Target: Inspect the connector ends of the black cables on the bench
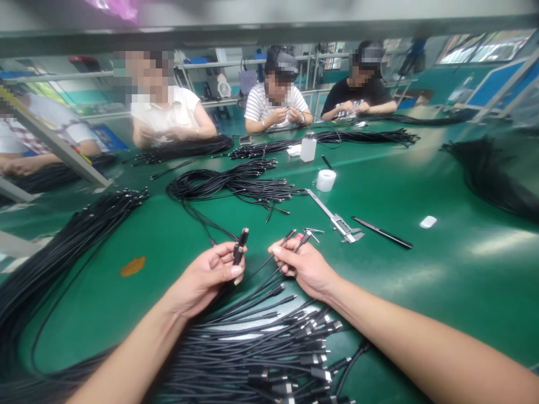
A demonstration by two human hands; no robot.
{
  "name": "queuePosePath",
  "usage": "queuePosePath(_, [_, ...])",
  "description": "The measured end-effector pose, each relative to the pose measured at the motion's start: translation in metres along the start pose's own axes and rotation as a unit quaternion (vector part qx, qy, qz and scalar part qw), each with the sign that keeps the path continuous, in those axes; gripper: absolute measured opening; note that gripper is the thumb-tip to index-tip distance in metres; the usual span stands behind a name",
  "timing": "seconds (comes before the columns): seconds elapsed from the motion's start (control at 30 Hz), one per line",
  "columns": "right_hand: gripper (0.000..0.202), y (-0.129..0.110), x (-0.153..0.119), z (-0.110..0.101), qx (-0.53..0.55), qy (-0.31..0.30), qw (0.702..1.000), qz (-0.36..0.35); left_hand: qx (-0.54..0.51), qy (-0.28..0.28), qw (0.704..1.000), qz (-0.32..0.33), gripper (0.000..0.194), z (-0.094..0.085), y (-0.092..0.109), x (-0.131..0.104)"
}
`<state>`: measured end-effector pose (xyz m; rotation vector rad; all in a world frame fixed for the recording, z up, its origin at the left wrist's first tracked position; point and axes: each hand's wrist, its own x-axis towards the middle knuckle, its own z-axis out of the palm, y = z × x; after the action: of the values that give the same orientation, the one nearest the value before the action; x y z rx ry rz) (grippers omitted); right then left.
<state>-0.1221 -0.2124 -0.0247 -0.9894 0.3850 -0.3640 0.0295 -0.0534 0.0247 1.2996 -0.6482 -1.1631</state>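
My left hand (214, 275) is closed around black cable connectors (240, 247), pinched between thumb and fingers and pointing up. Across a small gap, my right hand (305, 266) pinches the ends of two black USB cables (304, 241), their plugs sticking out past the fingertips. Below both hands spreads a thick bundle of black USB cables (252, 348), the plugs fanned out toward the right. A thin cable runs from behind my left hand to a coiled cable bundle (210, 182) farther back.
Digital calipers (337, 219), a black pen-like tool (381, 231), a white tape roll (326, 180) and a white bottle (308, 148) lie beyond my hands. Another long cable bundle (71, 264) is at left. Several co-workers sit across the green table (421, 292). A shelf edge crosses overhead.
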Motion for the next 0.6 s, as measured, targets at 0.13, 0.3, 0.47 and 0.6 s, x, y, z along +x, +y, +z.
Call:
queuePosePath(0.13, [0.033,0.0,-0.001,0.002,-0.005,-0.006,1.0,-0.02,-0.007,-0.022,1.0,-0.008,0.039,0.001,-0.002,-0.001])
queuePosePath(0.3, [0.04,0.0,-0.002,0.004,-0.036,-0.025,0.996,-0.078,0.001,-0.027,1.0,-0.013,0.035,0.008,-0.003,0.0])
queuePosePath(0.47, [0.029,0.001,-0.004,0.002,-0.039,-0.055,0.996,-0.057,0.018,-0.019,0.999,-0.027,0.035,0.012,-0.013,0.001])
queuePosePath(0.6, [0.026,0.002,-0.007,0.0,-0.114,-0.094,0.987,-0.059,0.019,-0.006,0.999,-0.043,0.035,0.012,-0.018,0.001])
